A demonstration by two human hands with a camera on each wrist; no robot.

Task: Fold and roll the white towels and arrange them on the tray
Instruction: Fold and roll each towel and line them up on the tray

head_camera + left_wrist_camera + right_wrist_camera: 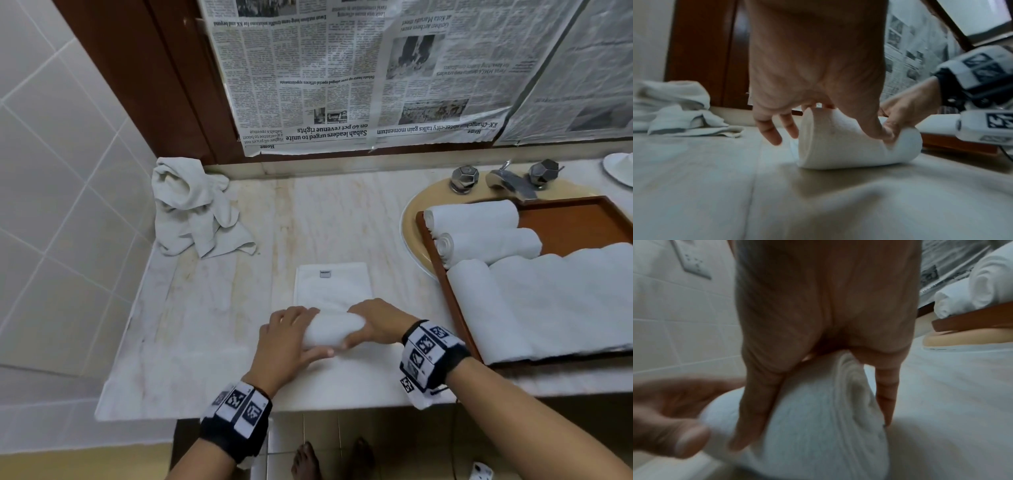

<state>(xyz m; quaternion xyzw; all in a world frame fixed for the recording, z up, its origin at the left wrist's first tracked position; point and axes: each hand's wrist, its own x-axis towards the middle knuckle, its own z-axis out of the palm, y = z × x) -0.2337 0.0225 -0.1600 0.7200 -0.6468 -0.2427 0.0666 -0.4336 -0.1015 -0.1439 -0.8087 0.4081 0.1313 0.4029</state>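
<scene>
On the desk point(212, 308), both hands point(289, 337) point(375, 323) clasp the half-rolled towel point(329, 330); uneven pressure could skew or loosen its roll.

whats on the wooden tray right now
On the wooden tray lie two small rolled towels at its far left end and a large folded towel covering the near part. Whatever lies beneath the large towel is hidden; the tray's right end is out of frame.

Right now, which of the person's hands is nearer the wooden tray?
Right. The right hand grips the towel roll's end nearest the wooden tray; the left hand holds the far end.
</scene>
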